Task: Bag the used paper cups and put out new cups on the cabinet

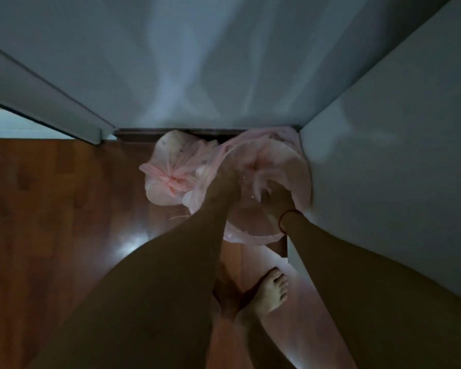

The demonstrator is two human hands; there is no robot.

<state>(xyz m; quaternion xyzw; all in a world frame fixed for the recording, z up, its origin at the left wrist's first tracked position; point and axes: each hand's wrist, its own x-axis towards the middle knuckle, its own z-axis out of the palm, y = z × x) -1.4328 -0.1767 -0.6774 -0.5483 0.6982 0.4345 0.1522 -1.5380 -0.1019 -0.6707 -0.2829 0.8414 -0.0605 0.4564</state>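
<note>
Status: judge the bagging as partly done. One bag is closed and a second is open and in hand. What is left, on this judgement, is closing the second bag and setting out new cups. No new cups and no cabinet top are in view.

Nearest you, both forearms run forward and down from the bottom edge of the view and converge on the corner ahead. One bare foot (272,291) stands between them on the wooden floor (51,209).

Your right wrist carries a red cord bracelet (288,219). Just beyond it, your right hand (273,201) sits at the near side of the open bag (277,161). This pink film bag stands on the floor in the corner, touching the white panel (397,155) on your right. The right fingers appear curled into the film, gripping it. Your left hand (224,182) reaches the bag's left rim. Blur and low light hide its fingers, so you cannot tell whether they are spread or pinching the film.

Just left of the open bag, and touching it, lies the tied bag (171,161), its neck knotted. Pale rounded shapes (155,187) show through its film. They may be used cups, but this cannot be confirmed.

Behind both bags run the dark skirting board (144,133) and the wall (197,62).
</note>
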